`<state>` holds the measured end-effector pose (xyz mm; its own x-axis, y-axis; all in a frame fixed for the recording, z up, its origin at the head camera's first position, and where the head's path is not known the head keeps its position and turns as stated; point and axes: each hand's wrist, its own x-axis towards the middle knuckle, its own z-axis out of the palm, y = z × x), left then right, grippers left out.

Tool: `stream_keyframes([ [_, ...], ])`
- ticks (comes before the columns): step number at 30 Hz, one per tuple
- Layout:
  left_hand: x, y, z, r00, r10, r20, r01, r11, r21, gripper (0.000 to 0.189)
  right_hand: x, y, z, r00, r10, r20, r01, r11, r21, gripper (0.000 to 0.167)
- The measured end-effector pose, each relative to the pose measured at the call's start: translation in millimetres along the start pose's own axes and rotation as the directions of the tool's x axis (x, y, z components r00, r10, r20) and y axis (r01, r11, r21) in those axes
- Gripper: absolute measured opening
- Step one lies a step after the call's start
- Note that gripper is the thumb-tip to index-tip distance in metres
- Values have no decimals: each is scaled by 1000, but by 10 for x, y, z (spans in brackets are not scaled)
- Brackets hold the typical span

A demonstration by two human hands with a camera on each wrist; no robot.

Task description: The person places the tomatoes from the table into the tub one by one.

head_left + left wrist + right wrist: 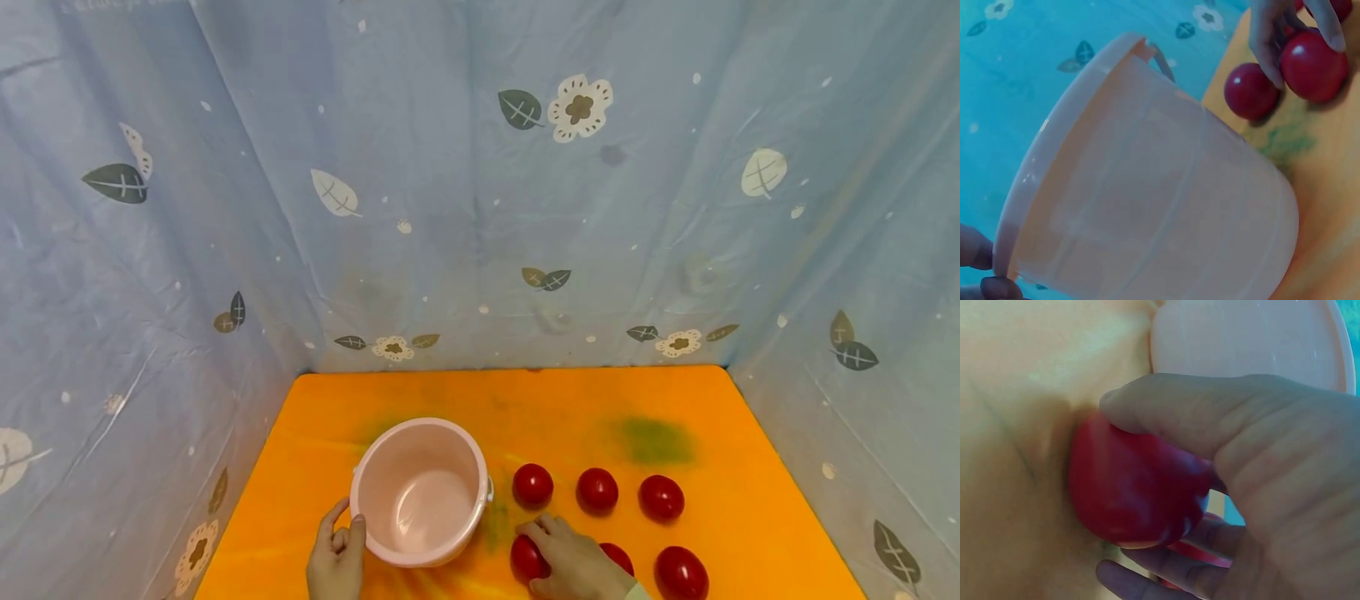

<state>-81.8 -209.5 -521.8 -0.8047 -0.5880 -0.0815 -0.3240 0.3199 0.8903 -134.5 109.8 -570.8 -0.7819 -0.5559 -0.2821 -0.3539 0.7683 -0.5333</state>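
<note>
A pale pink plastic bucket (477, 533) stands on the orange tabletop, its mouth facing up and its bare inner bottom showing. My left hand (337, 557) pinches the bucket's rim at its left side, a finger and thumb on either side of it in the left wrist view. To the right of the bucket, my right hand (573, 560) grips a glossy red ball (1129, 481), thumb on one side and fingers curled round the other. Its surface is smooth and slightly oval. Just beyond that hand sits another red ball (532, 486).
More red balls lie to the right: one in the back row (597, 491), another beside it (662, 498) and a larger-looking one in front (681, 572). A further red ball (618, 557) is partly hidden by my right hand. Blue patterned curtains (480, 208) enclose the orange table (330, 417).
</note>
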Motion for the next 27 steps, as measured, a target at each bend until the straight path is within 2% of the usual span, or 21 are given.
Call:
stream_keyframes([
  [4,8,-17,-30,996,-51,77,55,997,-52,46,-6,12,46,1000,6,-13,-5,999,36,61],
  [9,14,-8,-32,979,-105,177,128,984,-121,53,-9,30,43,998,63,-8,-62,992,108,64],
  [12,15,-6,-34,978,-102,184,128,982,-140,53,7,27,18,996,89,-9,-88,990,111,64],
  [15,20,-1,-48,979,-95,179,121,982,-145,54,23,20,-56,996,82,-25,-79,990,121,65],
  [19,48,10,-96,976,-80,204,111,983,-145,53,25,23,-265,996,62,-71,-51,987,153,64],
  [21,76,19,-136,966,-83,244,118,984,-135,53,27,15,-422,990,82,-113,-63,985,161,65],
  [23,111,27,-179,951,-92,297,138,981,-139,51,43,-3,-608,981,98,-170,-71,984,161,66],
  [27,194,15,-264,892,-166,420,248,957,-149,47,116,-125,-994,962,92,-259,-50,985,163,66],
])
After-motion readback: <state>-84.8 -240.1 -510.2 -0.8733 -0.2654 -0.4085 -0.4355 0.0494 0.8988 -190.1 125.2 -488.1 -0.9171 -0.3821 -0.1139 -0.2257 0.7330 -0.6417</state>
